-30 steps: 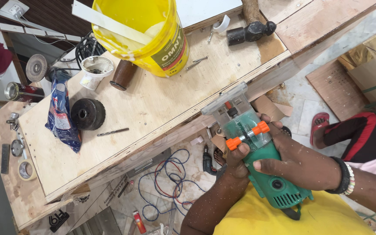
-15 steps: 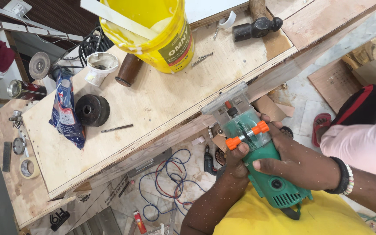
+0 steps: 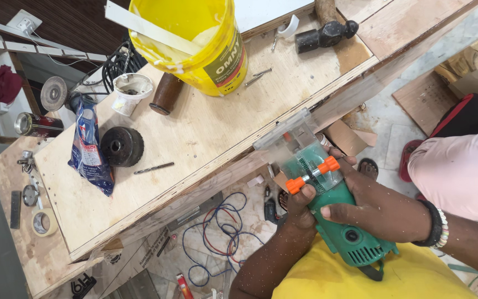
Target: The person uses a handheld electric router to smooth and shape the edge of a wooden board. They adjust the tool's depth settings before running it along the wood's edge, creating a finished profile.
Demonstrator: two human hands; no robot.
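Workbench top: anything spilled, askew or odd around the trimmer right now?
Mostly clutter. The yellow bucket has pale paste smeared down its rim, with a flat stick lying across it. A loose drill bit and nails lie on the plywood. Both hands grip the green trimmer at the board's edge.

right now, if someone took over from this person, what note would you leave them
Left hand: grips the front of the green trimmer, thumb by the orange knobs.
Right hand: wraps the trimmer's body from above.
Trimmer's clear base sits against the edge of the plywood board.
On the board: yellow bucket, hammer, drill bit, black wheel.
Done: tool set at the edge. How far the edge is trimmed cannot be told.
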